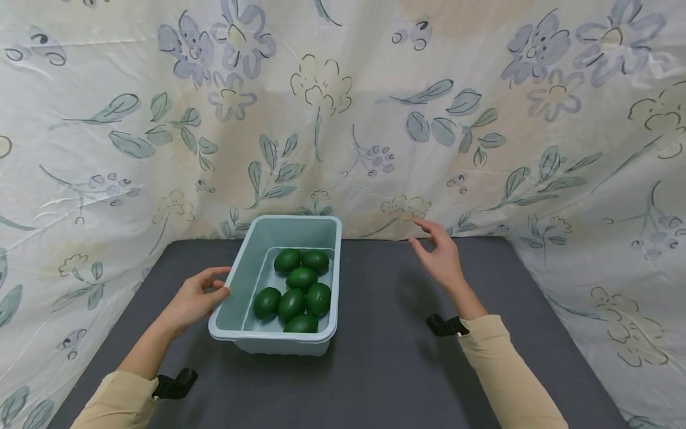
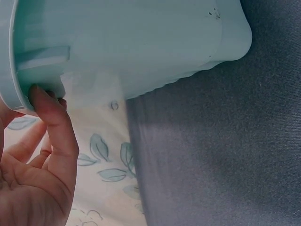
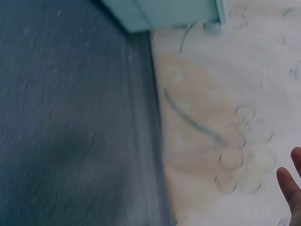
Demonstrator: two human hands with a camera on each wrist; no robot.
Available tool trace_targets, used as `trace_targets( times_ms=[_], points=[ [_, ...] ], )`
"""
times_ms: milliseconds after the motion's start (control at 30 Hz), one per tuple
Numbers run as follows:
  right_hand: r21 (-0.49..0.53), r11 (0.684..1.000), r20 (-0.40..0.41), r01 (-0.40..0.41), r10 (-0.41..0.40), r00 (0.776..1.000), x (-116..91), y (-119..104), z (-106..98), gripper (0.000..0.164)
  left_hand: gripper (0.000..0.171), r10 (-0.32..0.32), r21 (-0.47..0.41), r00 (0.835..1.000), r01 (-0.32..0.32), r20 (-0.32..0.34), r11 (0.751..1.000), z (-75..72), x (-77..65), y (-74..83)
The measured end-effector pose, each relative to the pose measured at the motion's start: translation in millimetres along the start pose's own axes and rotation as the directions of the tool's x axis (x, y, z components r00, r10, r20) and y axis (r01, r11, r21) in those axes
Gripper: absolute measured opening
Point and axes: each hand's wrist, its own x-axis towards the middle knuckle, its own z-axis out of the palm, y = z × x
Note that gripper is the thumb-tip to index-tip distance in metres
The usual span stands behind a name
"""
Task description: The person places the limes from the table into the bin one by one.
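Note:
A pale blue-green plastic bin (image 1: 273, 336) stands on the dark table, left of the middle. Inside lie several glossy dark green oval fruits (image 1: 292, 305) that look like avocados. My left hand (image 1: 193, 301) pinches the bin's left rim; up close in the left wrist view, a digit (image 2: 51, 110) curls under the lip against the outer wall. To the right of the bin, my right hand (image 1: 443, 262) hovers above the table with fingers apart, holding nothing. Only some fingertips (image 3: 288, 183) of it show at the edge of the right wrist view.
A grey-black cloth covers the table (image 1: 375, 369). Behind and on both sides hangs a flower-printed curtain (image 1: 364, 119), meeting the table's back edge. Each wrist wears a black strap (image 1: 174, 384) below a beige sleeve.

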Motion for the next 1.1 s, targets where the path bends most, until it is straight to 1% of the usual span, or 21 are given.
trace_targets(
  times_ms=[100, 267, 433, 633, 833, 1000, 1100],
  points=[
    [-0.034, 0.998, 0.003, -0.052, 0.053, 0.999, -4, 13, -4, 0.044, 0.054, 0.003, -0.003, 1.000, -0.003, 0.001, 1.000, -0.2, 0.0, -0.5],
    [-0.089, 0.989, -0.007, -0.115, 0.115, 0.993, -9, 34, -10, 0.045, 0.053, 0.004, 0.001, 1.000, -0.004, -0.002, 1.000, -0.5, 0.1, -0.7],
    [-0.102, 0.979, -0.019, -0.175, 0.174, 0.984, -14, 51, -16, 0.046, 0.053, 0.003, 0.002, 1.000, -0.003, -0.005, 1.000, -0.5, -0.1, -0.2],
    [-0.146, 0.964, -0.043, -0.220, 0.216, 0.975, -18, 71, -20, 0.048, 0.053, 0.002, -0.001, 1.000, -0.002, -0.006, 1.000, -0.4, 0.2, -1.0],
    [-0.181, 0.953, -0.040, -0.243, 0.240, 0.970, -25, 90, -20, 0.051, 0.053, -0.001, -0.002, 1.000, 0.001, -0.005, 1.000, -0.2, 0.3, -0.8],
    [-0.216, 0.937, -0.048, -0.275, 0.271, 0.961, -30, 101, -18, 0.054, 0.053, 0.001, 0.000, 1.000, -0.001, -0.009, 1.000, 0.1, 0.6, -0.8],
    [-0.236, 0.923, -0.047, -0.305, 0.303, 0.952, -33, 104, -17, 0.055, 0.053, 0.006, -0.001, 1.000, -0.006, -0.007, 1.000, 0.6, 0.6, -1.5]
  ],
)
